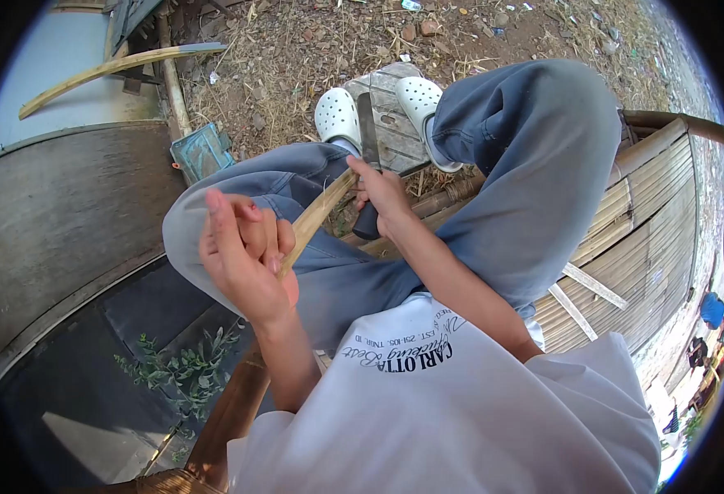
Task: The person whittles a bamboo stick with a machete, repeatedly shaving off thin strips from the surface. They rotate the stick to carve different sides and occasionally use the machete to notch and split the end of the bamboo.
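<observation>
A pale strip of split bamboo or wood (321,212) slants across my lap. Its lower end lies against the palm of my left hand (251,251), whose fingers curl round it while the index finger points up. At the upper end my right hand (383,195) is closed round the dark handle of a large knife, with the thumb touching the strip. The knife (367,132) has a grey blade pointing away from me, between my white clogs, and its handle's butt shows below my right hand.
Beneath my white clogs (336,118) is a wooden board (385,86) on littered ground. A bamboo bench (642,214) is at the right. To the left are a curved strip (115,72), a blue-green box (201,152), dark panels and a leafy plant (185,375).
</observation>
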A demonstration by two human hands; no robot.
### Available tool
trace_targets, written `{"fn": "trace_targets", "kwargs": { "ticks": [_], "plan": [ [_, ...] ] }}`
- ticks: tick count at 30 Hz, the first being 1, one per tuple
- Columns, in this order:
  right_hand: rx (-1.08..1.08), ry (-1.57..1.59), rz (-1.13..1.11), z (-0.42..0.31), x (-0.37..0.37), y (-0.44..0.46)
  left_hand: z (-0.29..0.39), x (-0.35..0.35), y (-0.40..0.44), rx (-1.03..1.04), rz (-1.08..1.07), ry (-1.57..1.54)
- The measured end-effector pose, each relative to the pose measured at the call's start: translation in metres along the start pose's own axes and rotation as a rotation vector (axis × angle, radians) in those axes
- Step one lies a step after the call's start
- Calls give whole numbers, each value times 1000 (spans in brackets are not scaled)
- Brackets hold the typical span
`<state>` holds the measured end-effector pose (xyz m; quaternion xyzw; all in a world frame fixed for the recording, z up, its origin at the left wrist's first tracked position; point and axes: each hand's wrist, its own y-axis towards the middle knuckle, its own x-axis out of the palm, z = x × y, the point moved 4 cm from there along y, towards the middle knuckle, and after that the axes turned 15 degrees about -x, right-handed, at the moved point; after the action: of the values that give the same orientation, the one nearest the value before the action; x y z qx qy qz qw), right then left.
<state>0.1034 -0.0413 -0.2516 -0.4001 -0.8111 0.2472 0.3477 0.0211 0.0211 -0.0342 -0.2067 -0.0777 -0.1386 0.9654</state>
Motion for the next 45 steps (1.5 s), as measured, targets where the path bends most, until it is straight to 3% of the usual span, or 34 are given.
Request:
{"fn": "trace_targets", "kwargs": {
  "ticks": [1,5,7,8,9,13,15,16,18,22,25,28,30,31,35,42,44,45],
  "plan": [
    [67,47,23,0,1,1,-1,-3,-9,-1,-8,-1],
    [7,265,29,-4,10,10,-4,-15,-45,158,-174,49],
    [-94,433,-67,-46,17,3,-11,-25,-54,242,-235,81],
    [-120,432,-81,-67,21,0,-12,-27,-57,383,-334,173],
    [-223,442,-101,-94,26,-4,-13,-27,-59,529,-432,263],
    [-522,434,-222,-190,45,-30,-7,-22,-49,715,-592,319],
    [-686,416,-283,-225,48,-44,3,-6,-43,643,-658,609],
    [-719,408,-300,-236,48,-48,15,-1,-41,678,-662,593],
    [-848,245,-331,-254,49,-60,39,4,-28,646,-428,715],
    [-863,139,-443,-237,46,-64,106,34,6,538,-260,320],
    [-809,-65,-464,-203,42,-54,139,69,25,606,-194,272],
    [-782,-160,-474,-180,40,-49,145,85,30,724,-256,365],
    [-730,-269,-497,-166,37,-38,140,87,32,693,-582,304],
    [-722,-288,-520,-160,36,-31,135,82,33,752,-627,355],
    [-695,-299,-579,-144,32,-17,115,70,29,622,-764,294],
    [-611,-418,-521,-144,21,-17,95,51,36,610,-592,377],
    [-631,-506,-426,-146,15,-15,90,50,35,582,-561,355],
    [-728,-578,-362,-147,10,-12,87,47,35,567,-444,323]
  ]
}}
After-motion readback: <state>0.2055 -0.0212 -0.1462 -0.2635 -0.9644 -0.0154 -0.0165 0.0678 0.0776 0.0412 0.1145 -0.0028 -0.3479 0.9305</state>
